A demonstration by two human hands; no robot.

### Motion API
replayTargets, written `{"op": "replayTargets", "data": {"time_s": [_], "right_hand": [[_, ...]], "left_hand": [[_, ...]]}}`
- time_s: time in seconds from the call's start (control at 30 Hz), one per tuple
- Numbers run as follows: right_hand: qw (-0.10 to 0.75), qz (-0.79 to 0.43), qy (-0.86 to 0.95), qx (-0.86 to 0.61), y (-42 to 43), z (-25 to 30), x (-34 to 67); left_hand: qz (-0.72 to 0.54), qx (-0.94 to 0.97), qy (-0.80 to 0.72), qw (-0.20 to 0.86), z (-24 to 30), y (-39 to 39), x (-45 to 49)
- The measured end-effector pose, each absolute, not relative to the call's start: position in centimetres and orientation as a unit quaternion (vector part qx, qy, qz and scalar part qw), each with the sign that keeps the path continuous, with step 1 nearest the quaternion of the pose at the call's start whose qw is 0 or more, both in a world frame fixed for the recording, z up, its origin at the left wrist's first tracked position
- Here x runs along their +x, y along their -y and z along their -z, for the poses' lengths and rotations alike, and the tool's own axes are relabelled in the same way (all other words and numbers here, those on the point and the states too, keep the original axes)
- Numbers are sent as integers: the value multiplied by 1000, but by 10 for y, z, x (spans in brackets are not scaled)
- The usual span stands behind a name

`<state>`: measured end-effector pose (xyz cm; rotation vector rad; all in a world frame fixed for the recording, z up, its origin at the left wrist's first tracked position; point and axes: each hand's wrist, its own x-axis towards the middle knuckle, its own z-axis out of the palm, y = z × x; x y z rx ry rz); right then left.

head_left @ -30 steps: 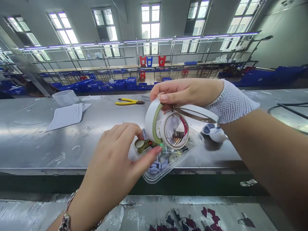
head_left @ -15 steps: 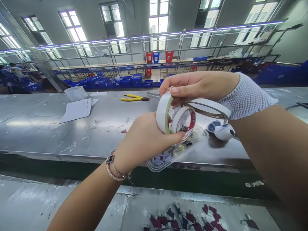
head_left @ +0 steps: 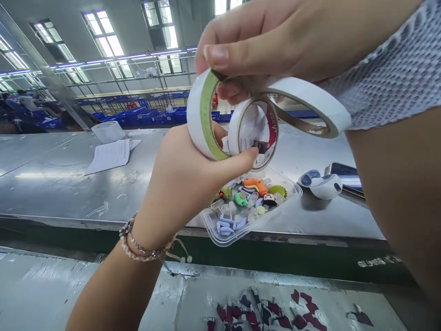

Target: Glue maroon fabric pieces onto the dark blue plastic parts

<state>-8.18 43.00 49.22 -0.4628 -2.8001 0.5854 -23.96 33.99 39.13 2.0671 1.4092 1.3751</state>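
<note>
- The white tape rolls (head_left: 206, 115) crowd the space between the left hand (head_left: 182, 184) and right hand (head_left: 292, 41), leaving only their round openings to reach through
- Below them, a narrow gap separates the rolls from the clear plastic tray (head_left: 292, 193)
- Right of the tray, the white-and-blue plastic shell (head_left: 325, 186) and smartphone (head_left: 344, 171) obstruct a low path along the stainless steel table (head_left: 51, 193)
- Left of the left hand, a hand can pass over the steel as far as the paper sheets (head_left: 108, 156) and clear tape roll (head_left: 108, 132)

my right hand (head_left: 275, 41) pinches two white tape rolls (head_left: 201, 119), my left hand (head_left: 179, 184) cupping them above a clear plastic tray (head_left: 267, 219).
</note>
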Motion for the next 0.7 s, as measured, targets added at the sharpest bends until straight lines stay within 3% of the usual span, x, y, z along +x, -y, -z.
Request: {"op": "replayTargets", "data": {"time_s": [0.17,0.57,0.7], "right_hand": [[91,-200,966,-134,-433,-502,-86],[90,-44,910,-401,-408,-484,-110],[79,-104,926,-354,-424,-465,-115]], "left_hand": [[-472,710,-505,137,-389,-340,-241],[-502,656,-499,262,-376,-338,-236],[-495,650,-503,281,-370,-337,-239]]}}
